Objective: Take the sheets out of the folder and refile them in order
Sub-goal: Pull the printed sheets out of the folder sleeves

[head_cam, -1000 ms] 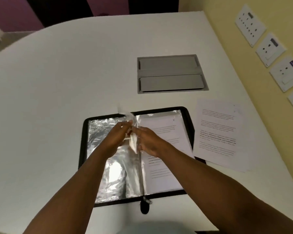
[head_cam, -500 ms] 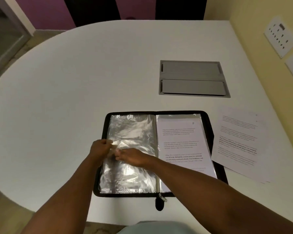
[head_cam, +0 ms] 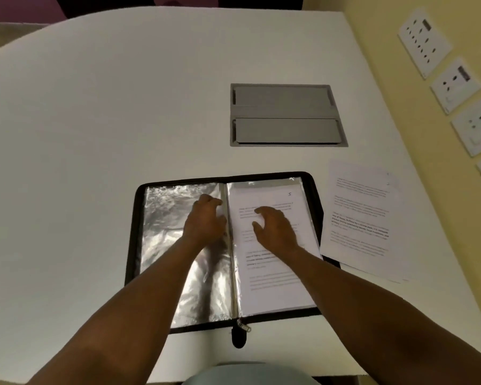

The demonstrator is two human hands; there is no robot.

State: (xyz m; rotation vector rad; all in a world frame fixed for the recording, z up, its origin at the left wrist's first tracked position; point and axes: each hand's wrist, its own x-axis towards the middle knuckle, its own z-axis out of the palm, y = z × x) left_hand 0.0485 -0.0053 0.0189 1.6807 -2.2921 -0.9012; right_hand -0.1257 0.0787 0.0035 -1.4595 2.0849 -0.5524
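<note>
While the left hand [head_cam: 206,220] rests curled on the open folder's [head_cam: 135,234] empty sleeve [head_cam: 167,218], the right hand [head_cam: 275,226] hovers loosely spread over the sheet [head_cam: 272,273], holding nothing.

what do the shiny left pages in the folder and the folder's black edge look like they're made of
The left pages look like clear glossy plastic sleeves: crinkled, with bright silvery glare; they could be foil-like film. The folder's black edge looks like matte fabric or soft synthetic with a zip, judging by the metal zip pull at the spine.
</note>
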